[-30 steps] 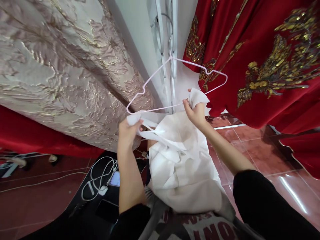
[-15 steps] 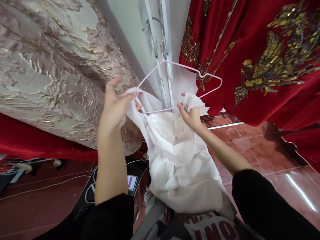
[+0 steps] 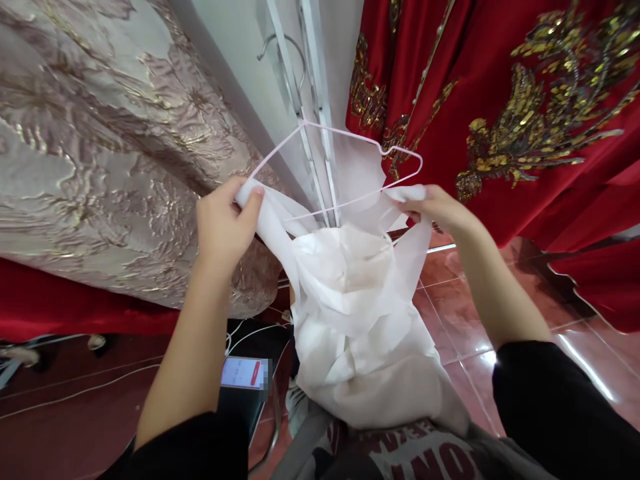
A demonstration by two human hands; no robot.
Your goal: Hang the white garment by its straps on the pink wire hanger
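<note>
A white sheer dress (image 3: 350, 333) hangs down in front of me, its lower part against my lap. A pale pink hanger (image 3: 345, 128) with a metal hook is over it. My left hand (image 3: 227, 223) is closed on the dress's left shoulder, which lies over the hanger's left arm. On the other side, my right hand (image 3: 435, 208) pinches the right shoulder fabric, just below the hanger's notched right end. That end sticks out bare above the fabric. The hanger's bottom bar crosses behind the neckline.
White metal rails (image 3: 320, 120) run up the wall ahead. A pale embossed gown (image 3: 115, 153) hangs at left, a red gown with gold sequins (image 3: 525, 147) at right. A phone (image 3: 244, 372) lies on a dark seat at lower left, near white cables. Red tiles (image 3: 450, 300) cover the floor.
My right hand has moved right, drawing the right shoulder fabric outward. My left hand has closed its fingers round the left shoulder on the hanger. The view has shifted slightly.
</note>
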